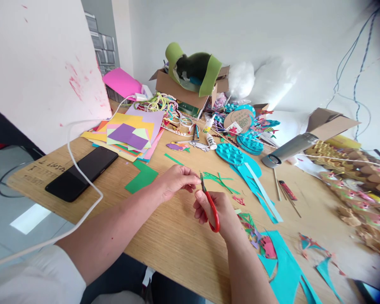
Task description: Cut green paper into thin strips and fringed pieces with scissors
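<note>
Red-handled scissors (214, 213) are gripped in my right hand (223, 211), their blades pointing away from me. Close to the blades, my left hand (177, 182) is closed in a pinch; whatever its fingertips hold is too small to make out. Thin green paper strips (218, 179) lie just beyond the scissors. To the left of my left hand is a larger piece of green paper (142, 176). A paper fish (177, 147) in purple and yellow lies farther back, beside a white fish cutout (199, 146).
A black phone (82, 173) lies at left, a white cable (82, 173) looping over it. Coloured paper sheets (126, 131) are stacked behind. Glue bottles (211, 142), blue felt scraps (281, 261) and a metallic cylinder (288, 150) occupy the right side. A cardboard box (180, 88) stands at the back.
</note>
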Available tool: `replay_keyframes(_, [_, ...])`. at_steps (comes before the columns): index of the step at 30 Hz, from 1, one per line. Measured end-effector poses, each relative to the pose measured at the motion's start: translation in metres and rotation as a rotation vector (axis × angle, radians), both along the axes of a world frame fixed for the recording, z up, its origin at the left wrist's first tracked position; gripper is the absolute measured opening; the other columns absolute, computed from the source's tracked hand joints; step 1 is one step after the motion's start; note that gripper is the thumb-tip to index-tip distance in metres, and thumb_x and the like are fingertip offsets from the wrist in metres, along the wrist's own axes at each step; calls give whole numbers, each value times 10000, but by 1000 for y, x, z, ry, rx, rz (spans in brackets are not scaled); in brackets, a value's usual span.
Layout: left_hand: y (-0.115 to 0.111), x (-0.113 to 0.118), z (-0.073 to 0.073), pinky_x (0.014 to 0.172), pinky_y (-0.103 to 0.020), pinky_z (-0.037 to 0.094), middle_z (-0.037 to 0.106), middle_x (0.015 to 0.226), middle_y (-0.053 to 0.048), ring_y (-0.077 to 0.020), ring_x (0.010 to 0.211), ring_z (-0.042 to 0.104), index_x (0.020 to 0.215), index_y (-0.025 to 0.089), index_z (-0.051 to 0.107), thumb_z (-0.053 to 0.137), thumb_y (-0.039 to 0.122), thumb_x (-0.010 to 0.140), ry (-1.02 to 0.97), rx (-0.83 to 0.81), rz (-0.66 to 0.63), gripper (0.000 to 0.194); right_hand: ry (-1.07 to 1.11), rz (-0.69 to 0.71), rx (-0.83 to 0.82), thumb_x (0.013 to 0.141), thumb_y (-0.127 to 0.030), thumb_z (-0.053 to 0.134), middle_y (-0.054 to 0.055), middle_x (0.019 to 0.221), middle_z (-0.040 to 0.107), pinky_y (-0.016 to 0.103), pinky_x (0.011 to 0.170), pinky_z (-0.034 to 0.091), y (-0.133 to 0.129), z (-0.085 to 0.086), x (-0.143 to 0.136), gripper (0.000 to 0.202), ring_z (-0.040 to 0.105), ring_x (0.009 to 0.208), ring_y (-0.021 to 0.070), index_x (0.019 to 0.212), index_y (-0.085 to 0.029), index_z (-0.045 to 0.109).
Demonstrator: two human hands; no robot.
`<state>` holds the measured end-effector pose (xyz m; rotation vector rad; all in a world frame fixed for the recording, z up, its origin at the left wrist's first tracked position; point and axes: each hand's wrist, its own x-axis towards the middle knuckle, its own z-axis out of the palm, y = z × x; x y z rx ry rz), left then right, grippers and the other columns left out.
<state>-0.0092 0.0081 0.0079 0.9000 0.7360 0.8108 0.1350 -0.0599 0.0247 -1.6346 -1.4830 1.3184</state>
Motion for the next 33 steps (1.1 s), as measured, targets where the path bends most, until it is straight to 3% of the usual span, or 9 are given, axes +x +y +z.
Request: replay_keyframes(33, [1,-1,1,547,-223,412,570,547,15,-81,528,522,624,115,633,709,198,558,26,3,13,129,-41,32,-7,743,-650,596,33,452,614,171,359,365,0,0,1,536,539,352,105,553,-150,558])
